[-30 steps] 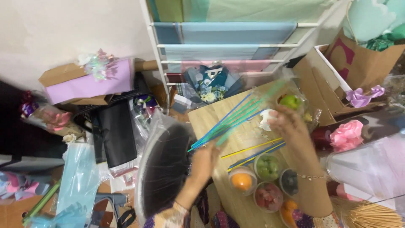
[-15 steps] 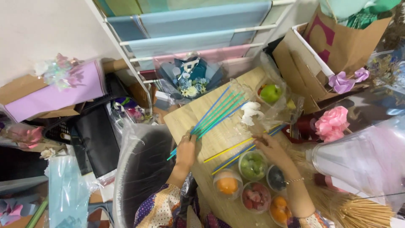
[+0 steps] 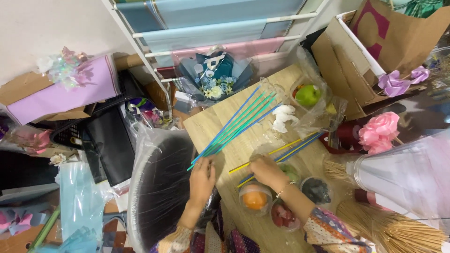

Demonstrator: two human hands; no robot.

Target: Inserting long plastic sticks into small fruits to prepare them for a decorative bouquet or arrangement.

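Observation:
My left hand (image 3: 202, 178) pinches the near ends of a fan of long blue and green sticks (image 3: 236, 125) that lie across the wooden table (image 3: 213, 124). My right hand (image 3: 267, 171) rests on the table, fingers curled at the near ends of a yellow and two blue sticks (image 3: 286, 149). Beside that hand stand clear cups: one with an orange (image 3: 255, 199), one with red fruit (image 3: 283, 216), one with dark fruit (image 3: 316, 189). A green apple (image 3: 308, 95) sits in a wrapped cup at the far side.
A white crumpled flower piece (image 3: 283, 116) lies mid-table. A blue bouquet (image 3: 214, 77) leans behind the table under a rack of paper rolls (image 3: 211, 28). A black wrapped bin (image 3: 159, 187) stands left. Pink rose (image 3: 377, 131), straw bundle (image 3: 398, 229) and cardboard boxes (image 3: 375, 37) crowd the right.
My right hand has come back from the far side of the table to the yellow and blue sticks. The left hand stays on the blue-green sticks. The view has tilted down and left.

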